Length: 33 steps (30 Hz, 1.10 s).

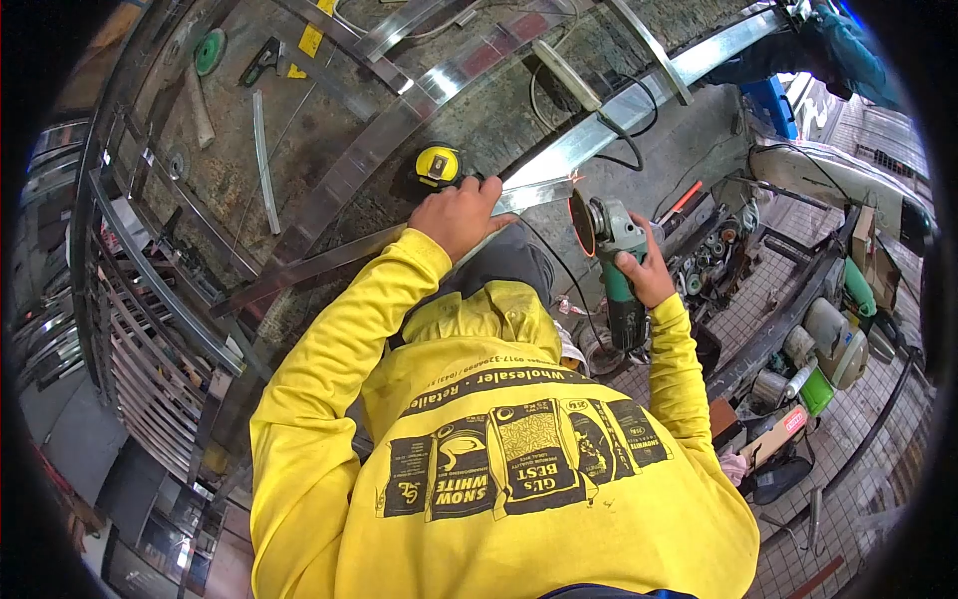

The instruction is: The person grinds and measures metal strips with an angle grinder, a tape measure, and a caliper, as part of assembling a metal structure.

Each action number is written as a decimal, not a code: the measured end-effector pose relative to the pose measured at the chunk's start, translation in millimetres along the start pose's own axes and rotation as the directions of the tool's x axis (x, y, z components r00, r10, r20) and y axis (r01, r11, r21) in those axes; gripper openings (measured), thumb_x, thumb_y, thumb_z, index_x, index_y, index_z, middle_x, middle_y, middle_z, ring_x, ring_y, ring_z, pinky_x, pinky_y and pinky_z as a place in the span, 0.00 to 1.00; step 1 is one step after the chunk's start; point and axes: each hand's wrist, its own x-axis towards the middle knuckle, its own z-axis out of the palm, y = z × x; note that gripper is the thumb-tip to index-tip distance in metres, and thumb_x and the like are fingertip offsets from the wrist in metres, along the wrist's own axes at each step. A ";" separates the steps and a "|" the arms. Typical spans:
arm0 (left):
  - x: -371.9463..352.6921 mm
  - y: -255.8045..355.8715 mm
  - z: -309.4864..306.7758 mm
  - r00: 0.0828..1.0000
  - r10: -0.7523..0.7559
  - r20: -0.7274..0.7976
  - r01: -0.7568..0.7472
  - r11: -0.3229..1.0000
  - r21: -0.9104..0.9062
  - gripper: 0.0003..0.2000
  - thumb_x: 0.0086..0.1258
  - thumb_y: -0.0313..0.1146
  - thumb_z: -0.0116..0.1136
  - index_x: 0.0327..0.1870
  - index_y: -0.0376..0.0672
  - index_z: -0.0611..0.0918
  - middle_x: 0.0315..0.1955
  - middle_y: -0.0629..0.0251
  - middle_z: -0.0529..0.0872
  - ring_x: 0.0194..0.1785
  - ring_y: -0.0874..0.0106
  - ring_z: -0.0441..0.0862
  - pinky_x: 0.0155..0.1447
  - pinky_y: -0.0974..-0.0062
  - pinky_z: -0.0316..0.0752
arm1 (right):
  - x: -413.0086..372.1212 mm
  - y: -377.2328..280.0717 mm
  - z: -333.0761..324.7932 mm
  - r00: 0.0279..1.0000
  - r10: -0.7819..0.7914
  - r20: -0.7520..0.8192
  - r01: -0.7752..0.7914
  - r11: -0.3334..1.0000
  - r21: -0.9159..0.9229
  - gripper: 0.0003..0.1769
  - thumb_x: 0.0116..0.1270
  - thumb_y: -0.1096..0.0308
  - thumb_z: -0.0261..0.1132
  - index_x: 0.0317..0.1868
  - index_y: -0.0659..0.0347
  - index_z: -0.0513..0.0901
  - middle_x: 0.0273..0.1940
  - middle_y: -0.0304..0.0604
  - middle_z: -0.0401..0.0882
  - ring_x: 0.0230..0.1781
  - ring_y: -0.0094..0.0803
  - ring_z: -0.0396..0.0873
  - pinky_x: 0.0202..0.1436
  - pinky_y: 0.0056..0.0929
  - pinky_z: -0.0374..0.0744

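My right hand (647,268) is closed around a green and grey angle grinder (624,285), held upright with its disc (582,222) facing left. Small orange sparks show where the disc meets the end of a flat metal bar (544,193). Over that bar, to the left, my left hand (459,215) is closed, pressing it at the table's edge; part of the grip is hidden. Just beyond my left fingers sits a yellow and black tape measure (437,167). Both of my sleeves are yellow.
A worn worktable (329,110) carries metal bars, a green disc (210,52) and a hammer (200,110). A dark cable (559,262) hangs near the grinder. Tools and parts crowd a rack (773,309) at right. Another person's teal sleeve (858,60) appears at top right.
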 end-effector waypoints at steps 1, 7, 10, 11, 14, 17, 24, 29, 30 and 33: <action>-0.2 -0.3 1.2 1.000 0.004 -0.001 -0.004 1.000 0.003 0.25 0.78 0.60 0.51 0.50 0.42 0.71 0.41 0.47 0.82 0.41 0.45 0.86 0.42 0.48 0.82 | 0.2 0.1 0.7 1.000 0.007 0.001 -0.007 1.000 0.008 0.49 0.66 0.45 0.75 0.76 0.61 0.61 0.64 0.47 0.74 0.63 0.34 0.72 0.68 0.31 0.70; 0.5 0.5 -0.3 1.000 -0.002 0.000 0.002 1.000 -0.003 0.26 0.78 0.60 0.50 0.50 0.42 0.71 0.41 0.48 0.82 0.41 0.45 0.86 0.42 0.49 0.81 | 5.7 -3.3 2.5 0.999 0.032 0.005 -0.032 0.995 0.092 0.48 0.67 0.48 0.74 0.77 0.60 0.61 0.63 0.46 0.74 0.62 0.33 0.73 0.69 0.32 0.70; 0.1 -0.6 1.1 1.000 0.006 -0.019 -0.006 1.000 -0.012 0.26 0.78 0.60 0.50 0.50 0.42 0.71 0.41 0.47 0.82 0.41 0.44 0.86 0.42 0.49 0.82 | 1.3 -2.7 3.9 1.000 -0.005 -0.009 0.006 1.000 0.029 0.48 0.67 0.48 0.74 0.77 0.60 0.61 0.63 0.46 0.75 0.62 0.33 0.73 0.69 0.32 0.70; 0.7 -0.8 0.6 1.000 0.002 -0.011 -0.002 1.000 -0.011 0.26 0.78 0.60 0.50 0.50 0.42 0.71 0.42 0.47 0.82 0.41 0.44 0.86 0.42 0.49 0.82 | 0.1 -2.2 4.3 0.999 -0.028 -0.016 0.028 1.000 -0.007 0.48 0.67 0.48 0.74 0.77 0.60 0.61 0.64 0.45 0.75 0.62 0.33 0.74 0.69 0.31 0.71; 0.7 -0.5 1.2 1.000 -0.011 0.006 0.011 1.000 -0.008 0.26 0.77 0.61 0.51 0.50 0.42 0.71 0.42 0.47 0.82 0.41 0.44 0.86 0.42 0.48 0.82 | -4.0 -1.9 6.0 1.000 -0.001 -0.014 0.001 1.000 0.014 0.48 0.67 0.48 0.74 0.77 0.61 0.60 0.64 0.46 0.75 0.63 0.33 0.74 0.68 0.31 0.71; 1.1 -0.2 1.6 1.000 -0.017 0.007 0.017 1.000 -0.007 0.26 0.77 0.61 0.51 0.50 0.41 0.71 0.42 0.47 0.82 0.42 0.43 0.86 0.43 0.47 0.81 | -3.0 -7.8 10.0 1.000 0.026 -0.009 -0.025 0.994 0.107 0.47 0.68 0.49 0.74 0.78 0.61 0.60 0.65 0.46 0.74 0.63 0.32 0.74 0.67 0.31 0.72; -0.8 1.8 -2.1 1.000 -0.015 -0.003 0.015 1.000 -0.006 0.27 0.77 0.61 0.51 0.50 0.41 0.71 0.42 0.47 0.82 0.42 0.44 0.86 0.42 0.48 0.81 | -3.8 1.1 4.4 1.000 0.015 -0.017 -0.014 0.999 0.036 0.49 0.67 0.48 0.74 0.78 0.61 0.59 0.64 0.46 0.74 0.61 0.32 0.74 0.66 0.31 0.73; 1.5 -1.4 4.8 1.000 -0.005 -0.019 0.005 1.000 0.003 0.26 0.77 0.60 0.52 0.49 0.42 0.71 0.41 0.47 0.82 0.41 0.44 0.86 0.41 0.49 0.82 | -2.3 0.9 9.9 1.000 0.019 -0.019 -0.016 0.992 0.125 0.48 0.67 0.47 0.74 0.77 0.60 0.60 0.64 0.45 0.74 0.61 0.32 0.74 0.65 0.31 0.74; 1.0 -1.0 4.0 1.000 -0.005 -0.018 0.005 1.000 0.004 0.25 0.77 0.60 0.52 0.49 0.42 0.71 0.41 0.48 0.82 0.40 0.44 0.86 0.41 0.48 0.82 | -1.1 -7.2 12.2 0.999 0.028 -0.019 -0.025 0.989 0.144 0.48 0.67 0.46 0.74 0.77 0.60 0.61 0.63 0.45 0.74 0.60 0.32 0.74 0.64 0.31 0.74; -0.7 0.8 0.5 1.000 0.002 -0.024 -0.002 1.000 0.001 0.24 0.77 0.59 0.52 0.49 0.42 0.71 0.40 0.48 0.82 0.40 0.44 0.86 0.41 0.48 0.81 | 3.6 -10.1 11.1 1.000 -0.004 -0.012 0.006 0.991 0.130 0.48 0.67 0.46 0.74 0.77 0.59 0.61 0.63 0.45 0.75 0.60 0.31 0.74 0.64 0.31 0.74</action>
